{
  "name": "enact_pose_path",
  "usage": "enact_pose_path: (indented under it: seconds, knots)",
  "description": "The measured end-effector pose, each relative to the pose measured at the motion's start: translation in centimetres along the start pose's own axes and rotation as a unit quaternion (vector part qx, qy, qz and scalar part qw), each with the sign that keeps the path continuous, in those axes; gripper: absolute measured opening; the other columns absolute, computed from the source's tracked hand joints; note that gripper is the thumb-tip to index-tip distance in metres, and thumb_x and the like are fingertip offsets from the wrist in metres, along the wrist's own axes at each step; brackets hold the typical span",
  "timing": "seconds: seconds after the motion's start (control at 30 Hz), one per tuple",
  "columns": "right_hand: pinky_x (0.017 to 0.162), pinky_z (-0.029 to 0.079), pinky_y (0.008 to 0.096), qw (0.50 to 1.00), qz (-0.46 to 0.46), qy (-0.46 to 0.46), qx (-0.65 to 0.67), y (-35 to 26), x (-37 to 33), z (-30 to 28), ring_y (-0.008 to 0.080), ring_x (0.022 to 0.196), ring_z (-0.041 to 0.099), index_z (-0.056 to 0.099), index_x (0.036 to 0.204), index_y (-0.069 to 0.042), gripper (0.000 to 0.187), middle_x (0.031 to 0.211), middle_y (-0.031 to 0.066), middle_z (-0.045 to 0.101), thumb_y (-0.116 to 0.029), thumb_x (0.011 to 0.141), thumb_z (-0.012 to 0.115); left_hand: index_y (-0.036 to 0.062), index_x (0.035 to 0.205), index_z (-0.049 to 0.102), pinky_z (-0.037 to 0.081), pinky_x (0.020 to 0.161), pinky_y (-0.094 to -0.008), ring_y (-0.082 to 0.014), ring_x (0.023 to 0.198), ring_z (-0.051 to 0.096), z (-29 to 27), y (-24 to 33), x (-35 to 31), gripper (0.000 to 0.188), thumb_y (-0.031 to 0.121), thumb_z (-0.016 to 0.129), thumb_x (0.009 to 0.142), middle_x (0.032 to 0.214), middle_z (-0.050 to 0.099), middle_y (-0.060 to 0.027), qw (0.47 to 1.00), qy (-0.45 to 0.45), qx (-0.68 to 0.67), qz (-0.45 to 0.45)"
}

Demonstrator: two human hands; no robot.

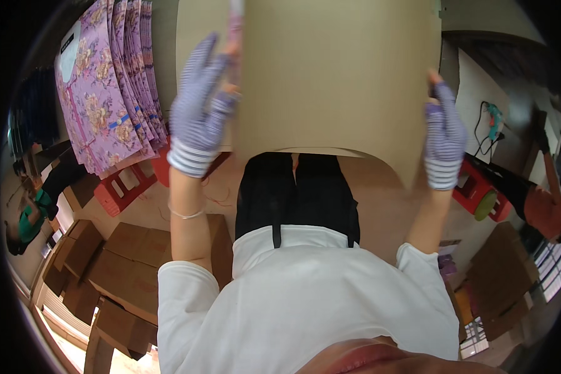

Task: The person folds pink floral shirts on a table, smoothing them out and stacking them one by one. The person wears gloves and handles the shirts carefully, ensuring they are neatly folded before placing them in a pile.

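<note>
A large beige cardboard sheet [333,81] stands in front of me between my hands, its lower edge curving down toward the right corner. Along its left side runs a narrow pink and purple strip, blurred. My left hand [196,109], in a purple-and-white striped glove with bare fingertips, grips that side. On the right edge, my right hand [444,134] in a matching glove holds the sheet, some of its fingers hidden. To my left lies an overlapping stack of purple flowered packages [100,93].
Red plastic stools [115,190] stand below the worktable [165,37]. Cardboard boxes [131,271] fill the lower left. A teal corded tool [493,118] lies at the right. Other people are at the far left [34,212] and far right [545,206].
</note>
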State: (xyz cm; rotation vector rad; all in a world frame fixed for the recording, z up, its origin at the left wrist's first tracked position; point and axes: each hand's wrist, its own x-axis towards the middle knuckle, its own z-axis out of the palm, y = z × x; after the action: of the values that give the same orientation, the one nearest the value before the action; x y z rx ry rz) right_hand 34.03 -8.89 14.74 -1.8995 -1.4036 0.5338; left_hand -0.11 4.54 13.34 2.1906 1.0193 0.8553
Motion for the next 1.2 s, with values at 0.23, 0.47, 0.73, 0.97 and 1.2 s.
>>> enact_pose_path:
  seconds: [0.23,0.47,0.73,0.97,1.2]
  knots:
    - [0.112,0.022,0.0613,0.958,-0.152,-0.023,-0.243,1.1,1.0,16.0,0.0347,0.143,0.031,0.061,0.12,-0.017,0.04,0.149,0.0046,0.046,-0.027,0.082,0.064,0.0184,0.128,0.063,0.015,0.112,-0.0691,-0.0441,0.144,0.023,14.1,-2.3,-0.1,0.047,0.032,0.065,0.083,0.154,0.035,-0.0146,0.928,-0.119,0.351,-0.038]
    - [0.11,0.036,0.0418,0.994,-0.026,0.046,0.096,3.3,1.9,9.4,0.0223,0.133,0.046,0.059,0.122,-0.006,0.036,0.136,0.0108,0.056,-0.025,0.092,0.059,0.0127,0.145,0.045,0.02,0.119,-0.0519,-0.038,0.144,0.027,8.8,-4.8,-2.2,0.058,0.04,0.054,0.094,0.157,0.031,-0.0149,0.994,0.071,0.084,-0.018]
    - [0.115,0.029,0.0412,0.999,-0.036,-0.017,-0.027,5.1,4.1,12.0,0.0312,0.139,0.037,0.048,0.14,-0.006,0.054,0.15,0.015,0.04,-0.037,0.097,0.054,0.0198,0.146,0.045,0.018,0.115,-0.0615,-0.0469,0.144,0.02,12.3,-5.4,-1.4,0.058,0.033,0.057,0.09,0.159,0.025,-0.0155,0.97,-0.036,0.226,-0.081]
    - [0.114,0.031,0.0412,0.987,-0.107,0.016,-0.121,5.8,4.8,13.9,0.0345,0.137,0.041,0.053,0.136,-0.006,0.05,0.146,0.0192,0.046,-0.035,0.096,0.055,0.0131,0.137,0.055,0.016,0.114,-0.0639,-0.0481,0.142,0.025,15.1,-4.8,-0.4,0.052,0.034,0.057,0.09,0.155,0.035,-0.0122,0.962,-0.029,0.268,-0.037]
    - [0.109,0.04,0.0386,0.983,0.038,0.125,0.126,8.6,2.2,-3.3,0.0271,0.12,0.058,0.056,0.131,0.003,0.038,0.127,0.0165,0.062,-0.022,0.101,0.052,0.0033,0.15,0.033,0.026,0.116,-0.0357,-0.0238,0.142,0.034,3.3,-6.1,-1.1,0.071,0.041,0.057,0.095,0.155,0.035,-0.0098,0.826,0.115,-0.486,-0.26]
